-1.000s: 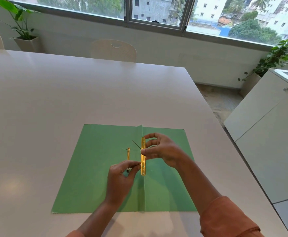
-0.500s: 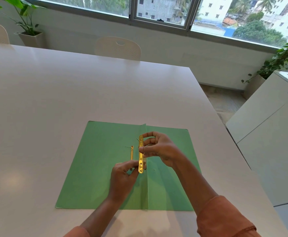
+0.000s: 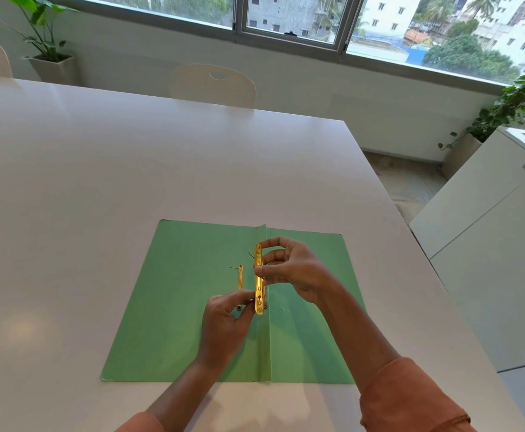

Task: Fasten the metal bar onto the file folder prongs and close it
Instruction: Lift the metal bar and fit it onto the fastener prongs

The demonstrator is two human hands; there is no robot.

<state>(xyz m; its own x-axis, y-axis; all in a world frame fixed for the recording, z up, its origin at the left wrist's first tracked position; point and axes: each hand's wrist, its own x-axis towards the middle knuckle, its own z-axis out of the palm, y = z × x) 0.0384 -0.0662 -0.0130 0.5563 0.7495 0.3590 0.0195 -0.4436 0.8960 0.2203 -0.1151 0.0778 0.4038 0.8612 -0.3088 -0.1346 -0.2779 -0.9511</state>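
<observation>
1. R hand (image 3: pixel 298 271): fingers pinched on upper part of metal bar (image 3: pixel 258 277), thumb on its face, index curled over top end.
2. L hand (image 3: pixel 226 322): fingertips closed on bar's lower end; exact contact w/ prong hard to tell.
3. Bar: flat, shiny gold strip w/ punched holes, long axis running away from person, just above spine fold.
4. Second gold strip (image 3: pixel 240 277), thinner, stands just left of bar; thin dark prongs poke out near tops.
5. File folder (image 3: pixel 173 307): matte green card, open flat on glossy white table (image 3: pixel 130 166).
</observation>
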